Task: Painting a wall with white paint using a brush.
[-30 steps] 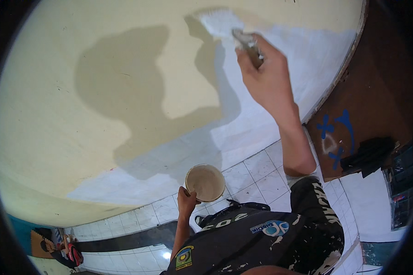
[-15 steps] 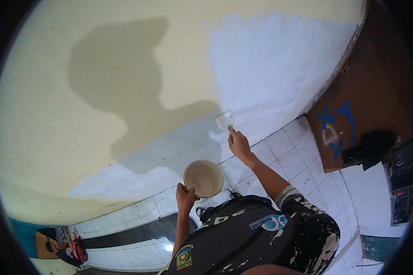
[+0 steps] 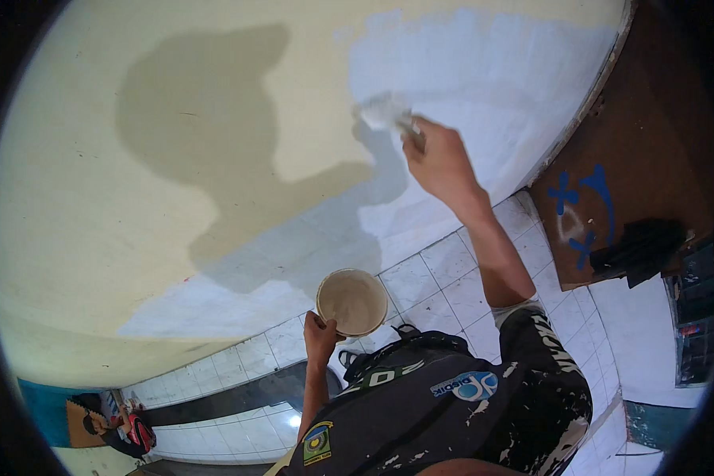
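A wide paintbrush, its head blurred by motion, is gripped by the handle in my right hand. The bristles are at the edge where pale bluish-white paint meets the cream wall. My left hand pinches the rim of a round paint bucket, held tilted in front of my body. Its inside looks whitish grey and smeared. How much paint it holds, I cannot tell. My shadow falls across the wall.
White tiles cover the floor below the wall, crossed by a dark strip. On the right stands a brown panel with blue marks and a black cloth on it. Another person is at the far lower left.
My right hand has carried the brush up the wall, arm stretched further. The painted area's left edge reaches a little further left. Bucket and left hand have hardly moved.
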`<control>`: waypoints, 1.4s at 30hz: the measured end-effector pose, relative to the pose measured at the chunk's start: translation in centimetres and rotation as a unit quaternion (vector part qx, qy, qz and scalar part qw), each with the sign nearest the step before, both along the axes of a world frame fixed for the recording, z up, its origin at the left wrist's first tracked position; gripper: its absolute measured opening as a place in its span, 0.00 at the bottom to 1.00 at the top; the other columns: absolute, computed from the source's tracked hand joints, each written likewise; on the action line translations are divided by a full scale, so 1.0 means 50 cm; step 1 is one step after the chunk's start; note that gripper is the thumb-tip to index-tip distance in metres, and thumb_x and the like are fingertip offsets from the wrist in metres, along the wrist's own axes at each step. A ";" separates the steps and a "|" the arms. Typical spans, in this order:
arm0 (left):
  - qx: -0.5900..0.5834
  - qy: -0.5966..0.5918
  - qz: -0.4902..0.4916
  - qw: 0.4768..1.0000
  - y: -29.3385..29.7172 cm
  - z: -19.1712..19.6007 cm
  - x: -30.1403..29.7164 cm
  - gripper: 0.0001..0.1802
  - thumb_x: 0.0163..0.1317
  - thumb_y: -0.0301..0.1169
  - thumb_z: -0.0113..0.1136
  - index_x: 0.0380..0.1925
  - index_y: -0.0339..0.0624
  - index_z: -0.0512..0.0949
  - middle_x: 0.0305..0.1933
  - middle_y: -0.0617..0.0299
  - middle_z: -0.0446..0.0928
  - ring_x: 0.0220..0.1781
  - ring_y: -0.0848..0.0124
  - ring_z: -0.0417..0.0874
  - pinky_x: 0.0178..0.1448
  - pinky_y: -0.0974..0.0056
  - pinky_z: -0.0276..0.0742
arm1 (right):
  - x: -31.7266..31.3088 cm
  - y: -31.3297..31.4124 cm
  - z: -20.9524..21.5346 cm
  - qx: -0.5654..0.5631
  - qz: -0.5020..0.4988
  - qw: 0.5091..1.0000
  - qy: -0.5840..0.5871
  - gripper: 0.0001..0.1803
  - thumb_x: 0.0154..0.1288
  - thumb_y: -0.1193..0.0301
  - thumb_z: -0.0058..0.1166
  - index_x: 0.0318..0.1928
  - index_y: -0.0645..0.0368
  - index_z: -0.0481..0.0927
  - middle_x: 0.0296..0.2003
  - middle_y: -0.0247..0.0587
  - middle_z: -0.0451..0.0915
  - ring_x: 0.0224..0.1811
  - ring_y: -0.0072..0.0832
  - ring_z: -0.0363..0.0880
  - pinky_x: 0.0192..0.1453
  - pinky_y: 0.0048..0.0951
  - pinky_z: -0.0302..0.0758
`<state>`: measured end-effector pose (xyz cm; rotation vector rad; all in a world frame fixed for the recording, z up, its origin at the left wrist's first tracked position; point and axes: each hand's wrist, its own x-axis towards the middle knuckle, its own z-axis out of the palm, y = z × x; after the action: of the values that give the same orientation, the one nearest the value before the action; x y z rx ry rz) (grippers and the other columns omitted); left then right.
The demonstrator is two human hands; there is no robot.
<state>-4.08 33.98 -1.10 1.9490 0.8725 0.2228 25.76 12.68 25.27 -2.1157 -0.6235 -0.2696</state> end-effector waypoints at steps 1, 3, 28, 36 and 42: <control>0.001 0.008 -0.003 1.000 0.000 0.002 -0.001 0.13 0.56 0.27 0.62 0.30 0.34 0.66 0.27 0.56 0.69 0.25 0.66 0.78 0.23 0.57 0.80 | -0.020 -0.009 0.053 0.051 -0.001 0.997 -0.058 0.15 0.66 0.76 0.55 0.52 0.65 0.81 0.33 0.59 0.82 0.35 0.52 0.83 0.40 0.43 0.78; 0.002 0.020 -0.011 1.000 -0.016 0.028 0.012 0.13 0.57 0.26 0.62 0.31 0.33 0.65 0.27 0.56 0.69 0.25 0.66 0.79 0.22 0.57 0.82 | -0.023 -0.014 0.070 0.100 -0.007 0.988 -0.113 0.13 0.66 0.77 0.54 0.51 0.64 0.80 0.30 0.57 0.80 0.33 0.52 0.81 0.39 0.45 0.78; 0.060 0.050 -0.036 0.996 -0.144 0.059 -0.050 0.14 0.56 0.28 0.63 0.31 0.35 0.66 0.25 0.52 0.71 0.23 0.61 0.81 0.27 0.55 0.78 | -0.209 -0.283 -0.594 0.297 0.092 0.696 0.647 0.16 0.72 0.69 0.60 0.56 0.50 0.72 0.22 0.24 0.63 0.18 0.14 0.54 0.18 0.22 0.50; -0.066 0.041 -0.041 0.996 -0.129 0.061 -0.119 0.14 0.58 0.26 0.62 0.31 0.35 0.65 0.25 0.53 0.73 0.22 0.61 0.84 0.23 0.57 0.82 | -0.338 -0.289 -0.435 0.144 0.190 0.782 0.576 0.16 0.72 0.66 0.59 0.56 0.54 0.74 0.22 0.26 0.71 0.16 0.12 0.56 0.18 0.21 0.52; -0.026 0.000 -0.063 0.998 -0.145 0.077 -0.239 0.15 0.58 0.28 0.63 0.30 0.36 0.64 0.23 0.56 0.71 0.21 0.64 0.82 0.23 0.58 0.80 | -0.470 -0.262 -0.402 0.002 0.256 0.818 0.515 0.17 0.70 0.66 0.60 0.55 0.59 0.77 0.26 0.31 0.78 0.21 0.16 0.67 0.24 0.24 0.64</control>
<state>-16.02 26.73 2.73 1.9482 0.7457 0.1249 2.24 -0.41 5.15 -1.6491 -0.4676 1.1104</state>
